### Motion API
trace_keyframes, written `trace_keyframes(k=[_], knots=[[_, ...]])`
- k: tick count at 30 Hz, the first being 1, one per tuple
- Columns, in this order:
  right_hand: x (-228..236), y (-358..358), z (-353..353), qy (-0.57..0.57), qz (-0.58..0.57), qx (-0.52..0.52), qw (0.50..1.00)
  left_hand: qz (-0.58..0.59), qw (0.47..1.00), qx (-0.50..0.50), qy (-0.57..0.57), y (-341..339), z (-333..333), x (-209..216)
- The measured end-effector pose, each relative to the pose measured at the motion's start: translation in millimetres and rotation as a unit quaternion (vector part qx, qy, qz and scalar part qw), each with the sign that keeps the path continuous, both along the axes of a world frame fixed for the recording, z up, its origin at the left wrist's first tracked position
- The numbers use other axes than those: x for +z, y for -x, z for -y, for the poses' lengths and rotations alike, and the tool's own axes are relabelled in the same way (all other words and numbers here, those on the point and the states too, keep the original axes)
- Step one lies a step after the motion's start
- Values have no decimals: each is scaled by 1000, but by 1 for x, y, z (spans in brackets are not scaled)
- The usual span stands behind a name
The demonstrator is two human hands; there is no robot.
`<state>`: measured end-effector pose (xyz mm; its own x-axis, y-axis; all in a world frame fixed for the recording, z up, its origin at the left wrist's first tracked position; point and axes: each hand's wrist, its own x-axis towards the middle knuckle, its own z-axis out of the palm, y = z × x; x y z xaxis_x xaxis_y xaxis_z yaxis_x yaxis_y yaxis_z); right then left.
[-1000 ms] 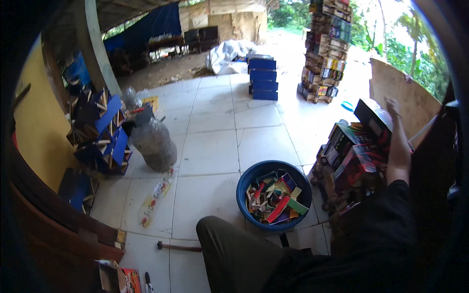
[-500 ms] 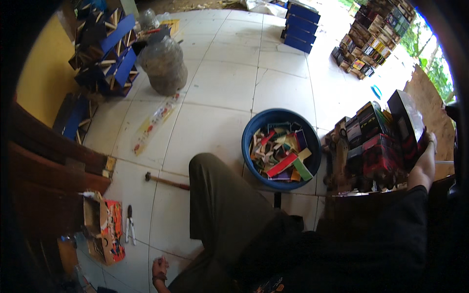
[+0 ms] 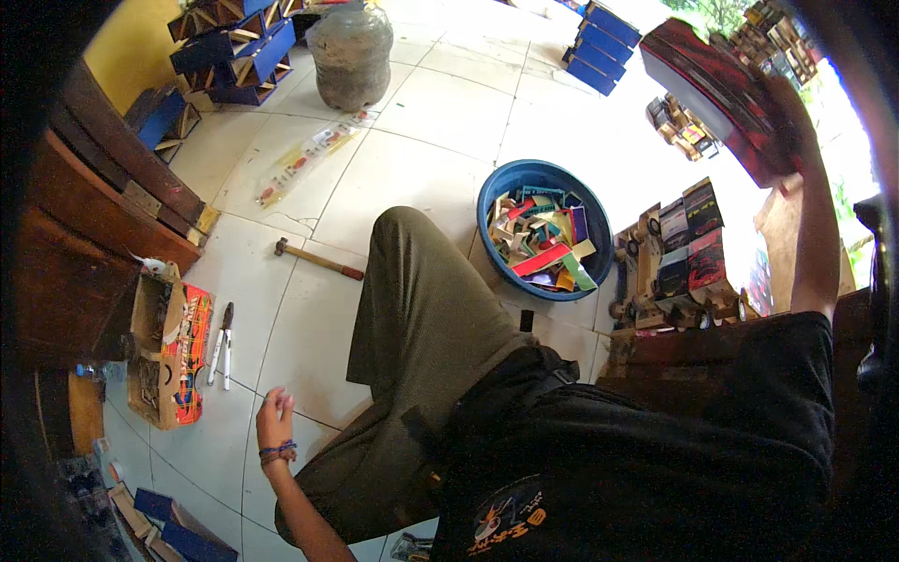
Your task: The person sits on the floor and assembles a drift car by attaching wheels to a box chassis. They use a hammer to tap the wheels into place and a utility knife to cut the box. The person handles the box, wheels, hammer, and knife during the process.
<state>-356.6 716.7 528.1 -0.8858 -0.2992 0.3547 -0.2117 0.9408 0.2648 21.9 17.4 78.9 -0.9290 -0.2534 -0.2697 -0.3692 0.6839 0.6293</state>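
My right hand [image 3: 794, 164] is raised at the far right, gripping a red-and-black boxy piece [image 3: 716, 94] with a pale underside. The piece is blurred and its far end tilts up and left, so its exact kind is hard to make out. Below it stands a row of boxy wooden toy trucks [image 3: 688, 248] with printed red and black sides and round wheels. My left hand [image 3: 273, 421], with a band at the wrist, hangs beside my knee above the tiles. Its fingers are loosely bent and a little apart, with nothing seen in them.
A blue basin [image 3: 483, 229] of coloured offcuts sits ahead. Left of my knee lie a hammer [image 3: 318, 259], markers [image 3: 223, 347] and an open carton [image 3: 150, 375]. Farther off are a large plastic jug [image 3: 351, 56], blue-sided wooden frames [image 3: 239, 61] and a blue stack [image 3: 599, 47].
My right hand has lifted the boxy piece up and away from the row of toy trucks. My left hand has come up and slightly left. The view has shifted too.
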Motion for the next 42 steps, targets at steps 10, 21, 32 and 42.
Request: trace_keyframes(k=[10,21,32,42], knots=[[-83,49,315,-34,259,335,905,-455,862,-51,220,125,-227,161],[-227,-94,540,54,737,242,628,-446,854,58,261,11,-168,190],[-294,-106,571,107,917,169,346,-410,872,221,150,-14,-186,146],[-270,-102,480,425,587,410,553,-405,834,366,-82,13,-182,149]])
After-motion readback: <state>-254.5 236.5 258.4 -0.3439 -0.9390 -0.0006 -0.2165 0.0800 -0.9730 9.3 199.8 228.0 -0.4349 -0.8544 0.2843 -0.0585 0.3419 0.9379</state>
